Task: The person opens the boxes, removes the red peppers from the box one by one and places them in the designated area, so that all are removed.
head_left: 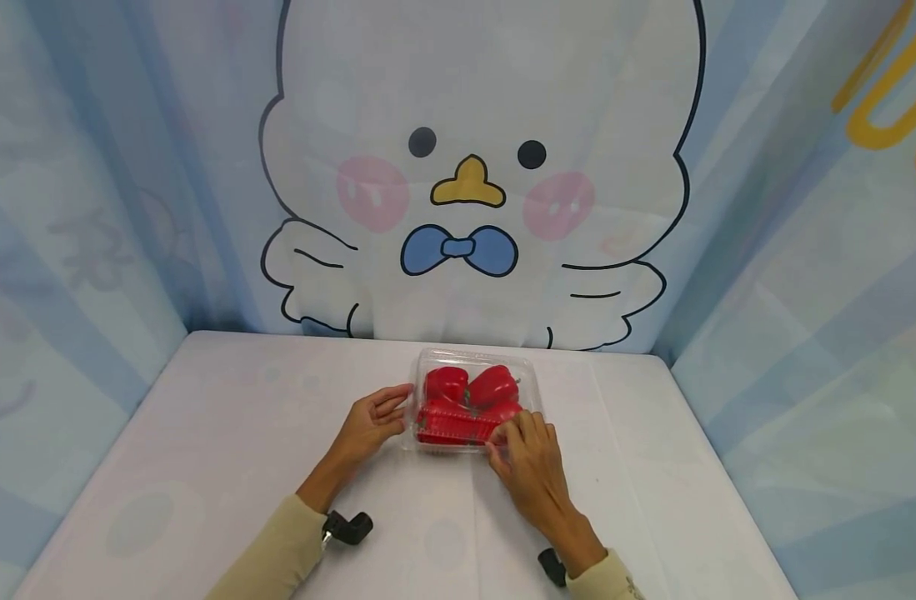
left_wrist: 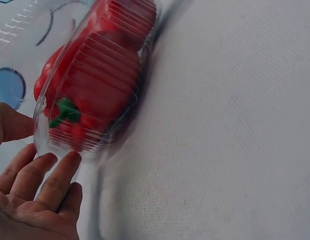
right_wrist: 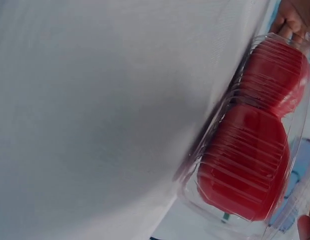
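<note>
A clear plastic clamshell box (head_left: 533, 392) of red bell peppers (head_left: 493, 386) sits toward the far side of the white table. My left hand (head_left: 372, 423) is at the box's left side, thumb near the rim and fingers loosely bent against the ridged wall. At the near right corner my right hand (head_left: 531, 467) reaches over the box, thumb and bent fingers pinching its edge. In the left wrist view a green stem (left_wrist: 67, 111) shows through the plastic. Only a fingertip (right_wrist: 306, 227) of the right hand appears in the right wrist view. Whether the lid is latched is unclear.
The white table (head_left: 225, 467) ends at a cloth backdrop (head_left: 465, 100) with a printed cartoon bird, just behind the box. Patterned cloth walls (head_left: 825, 292) stand on both sides. A dark wrist device (head_left: 347, 528) sits at the left sleeve, another (head_left: 552, 567) at the right.
</note>
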Action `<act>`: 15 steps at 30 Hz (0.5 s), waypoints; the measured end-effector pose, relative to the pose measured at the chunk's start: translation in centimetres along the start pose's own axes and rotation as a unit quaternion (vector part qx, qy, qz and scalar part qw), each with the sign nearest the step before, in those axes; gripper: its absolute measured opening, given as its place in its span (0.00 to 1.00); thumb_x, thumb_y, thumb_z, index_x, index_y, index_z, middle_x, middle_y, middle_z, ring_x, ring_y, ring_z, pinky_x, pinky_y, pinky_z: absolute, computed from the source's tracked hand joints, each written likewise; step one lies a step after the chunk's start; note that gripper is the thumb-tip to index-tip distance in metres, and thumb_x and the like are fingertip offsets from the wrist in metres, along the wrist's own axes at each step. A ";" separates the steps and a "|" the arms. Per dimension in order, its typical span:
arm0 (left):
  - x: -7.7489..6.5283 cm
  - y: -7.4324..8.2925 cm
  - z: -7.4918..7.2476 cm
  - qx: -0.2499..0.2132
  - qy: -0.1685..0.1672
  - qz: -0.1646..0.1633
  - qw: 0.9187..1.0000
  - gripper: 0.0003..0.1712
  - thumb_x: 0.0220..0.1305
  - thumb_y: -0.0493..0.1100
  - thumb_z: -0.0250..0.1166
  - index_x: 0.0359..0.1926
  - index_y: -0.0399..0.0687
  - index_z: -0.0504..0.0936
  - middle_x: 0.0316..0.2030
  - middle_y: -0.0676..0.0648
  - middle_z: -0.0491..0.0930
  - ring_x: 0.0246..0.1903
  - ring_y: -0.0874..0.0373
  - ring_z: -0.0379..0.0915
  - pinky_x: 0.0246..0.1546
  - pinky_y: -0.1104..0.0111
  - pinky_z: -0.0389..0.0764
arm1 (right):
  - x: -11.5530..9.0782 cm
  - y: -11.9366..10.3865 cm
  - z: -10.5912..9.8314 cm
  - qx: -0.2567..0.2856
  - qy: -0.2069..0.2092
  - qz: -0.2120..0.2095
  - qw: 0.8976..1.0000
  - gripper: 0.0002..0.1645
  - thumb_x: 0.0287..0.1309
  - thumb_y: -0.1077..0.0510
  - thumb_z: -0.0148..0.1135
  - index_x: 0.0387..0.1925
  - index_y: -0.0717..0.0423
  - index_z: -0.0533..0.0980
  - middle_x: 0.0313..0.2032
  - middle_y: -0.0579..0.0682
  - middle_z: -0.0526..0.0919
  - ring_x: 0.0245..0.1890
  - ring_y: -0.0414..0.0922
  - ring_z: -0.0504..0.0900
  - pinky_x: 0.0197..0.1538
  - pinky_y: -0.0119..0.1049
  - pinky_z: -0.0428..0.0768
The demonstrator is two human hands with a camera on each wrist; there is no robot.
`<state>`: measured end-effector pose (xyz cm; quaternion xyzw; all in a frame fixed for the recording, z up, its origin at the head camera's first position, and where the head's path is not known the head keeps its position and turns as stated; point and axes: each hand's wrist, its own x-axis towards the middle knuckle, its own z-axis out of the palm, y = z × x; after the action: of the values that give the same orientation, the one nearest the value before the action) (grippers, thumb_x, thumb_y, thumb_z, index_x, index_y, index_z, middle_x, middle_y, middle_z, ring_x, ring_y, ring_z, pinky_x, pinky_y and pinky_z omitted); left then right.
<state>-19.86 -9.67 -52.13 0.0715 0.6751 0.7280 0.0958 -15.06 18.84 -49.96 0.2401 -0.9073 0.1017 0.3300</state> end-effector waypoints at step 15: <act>0.4 0.0 0.7 0.031 0.033 -0.015 0.999 0.35 0.66 0.27 0.61 0.75 0.38 0.72 0.75 0.36 0.72 0.74 0.37 0.70 0.72 0.52 0.75 | 0.8 0.3 -0.3 0.027 0.010 0.019 0.999 0.20 0.53 0.57 0.82 0.39 0.56 0.78 0.35 0.49 0.72 0.37 0.44 0.69 0.39 0.37 0.66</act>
<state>-20.09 -8.84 -52.11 0.0401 0.7013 0.7070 0.0816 -15.54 18.92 -49.25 0.2305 -0.9051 0.1354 0.3305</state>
